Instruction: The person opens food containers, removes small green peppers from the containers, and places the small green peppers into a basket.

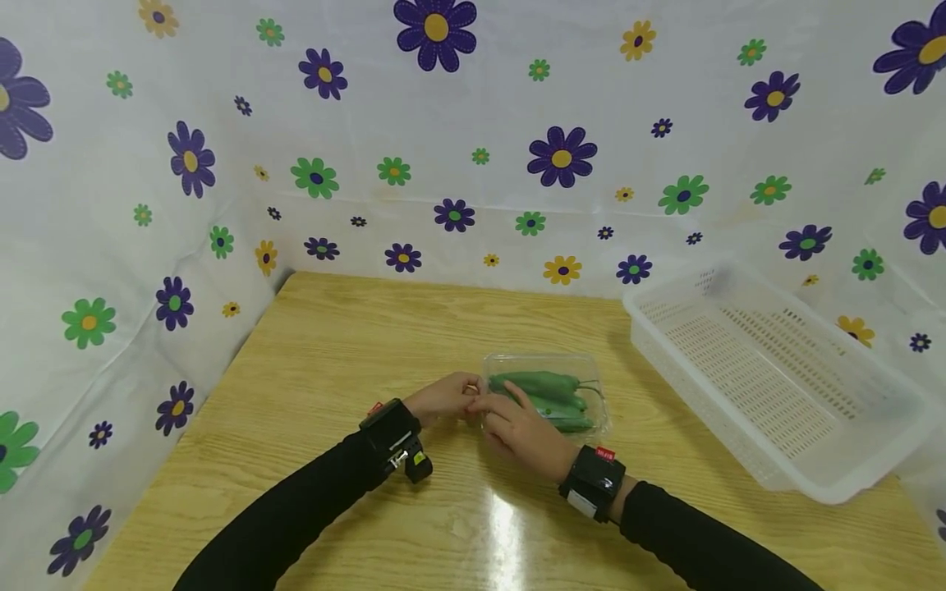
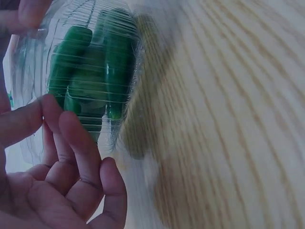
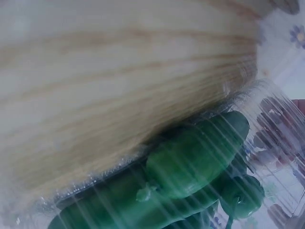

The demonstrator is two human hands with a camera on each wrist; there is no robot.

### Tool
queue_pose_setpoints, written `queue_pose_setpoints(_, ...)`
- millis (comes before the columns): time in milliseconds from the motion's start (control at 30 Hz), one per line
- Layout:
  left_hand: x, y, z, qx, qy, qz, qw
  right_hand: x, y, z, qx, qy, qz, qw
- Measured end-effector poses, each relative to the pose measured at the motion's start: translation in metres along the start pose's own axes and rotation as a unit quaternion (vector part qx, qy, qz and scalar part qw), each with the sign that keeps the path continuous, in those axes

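A clear plastic box (image 1: 543, 357) of long green peppers (image 1: 543, 383) lies on the table in the head view. My left hand (image 1: 447, 400) is at its left end, thumb and forefinger pinching the edge; the left wrist view shows this hand's other fingers (image 2: 85, 164) half curled beside the ribbed wall. Over the box's near left corner, my right hand (image 1: 526, 432) grips it with bent fingers, one finger lying across the top; its thumb's contact is partly hidden. The right wrist view shows peppers (image 3: 190, 155) through the plastic, with fingers behind the far end.
A white slotted plastic basket (image 1: 739, 443) stands at the right side of the wooden table (image 1: 355, 328). White cloth (image 1: 488, 107) printed with flowers hangs behind the table and along its sides.
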State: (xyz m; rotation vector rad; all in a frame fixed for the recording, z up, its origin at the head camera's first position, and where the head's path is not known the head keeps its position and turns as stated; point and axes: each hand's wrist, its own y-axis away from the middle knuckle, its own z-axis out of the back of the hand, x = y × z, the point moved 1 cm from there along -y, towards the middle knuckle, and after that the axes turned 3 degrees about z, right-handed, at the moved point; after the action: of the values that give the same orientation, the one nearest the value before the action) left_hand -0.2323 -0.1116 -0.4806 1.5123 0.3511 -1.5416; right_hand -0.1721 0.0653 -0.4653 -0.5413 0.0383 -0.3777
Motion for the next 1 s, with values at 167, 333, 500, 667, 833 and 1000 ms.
queue_pose_setpoints(167, -0.004, 0.002, -0.003, -0.002, 0.019, -0.011, 0.9998, -0.001, 0.001, 0.002, -0.012, 0.02, 0.011, 1.0)
queue_pose_setpoints(333, -0.006, 0.001, -0.006, 0.001, 0.024, -0.025, 0.9994, -0.003, 0.003, 0.003, -0.023, 0.036, 0.015, 0.999)
queue_pose_setpoints(500, -0.007, 0.0, -0.008, -0.011, 0.015, 0.003, 0.9998, -0.004, 0.004, 0.0, -0.033, 0.035, 0.025, 0.999)
queue_pose_setpoints(667, -0.008, 0.003, -0.008, -0.008, 0.051, 0.059, 0.9969, -0.003, 0.004, -0.003, -0.039, 0.033, 0.036, 0.998)
queue_pose_setpoints(833, -0.012, 0.005, -0.007, 0.0, 0.07, 0.063, 0.9955, -0.002, 0.002, -0.003, -0.029, 0.025, 0.026, 0.999)
queue_pose_setpoints(1000, -0.014, 0.002, -0.008, -0.007, 0.076, 0.059, 0.9954, -0.003, 0.0, -0.002, -0.027, 0.017, 0.018, 0.999)
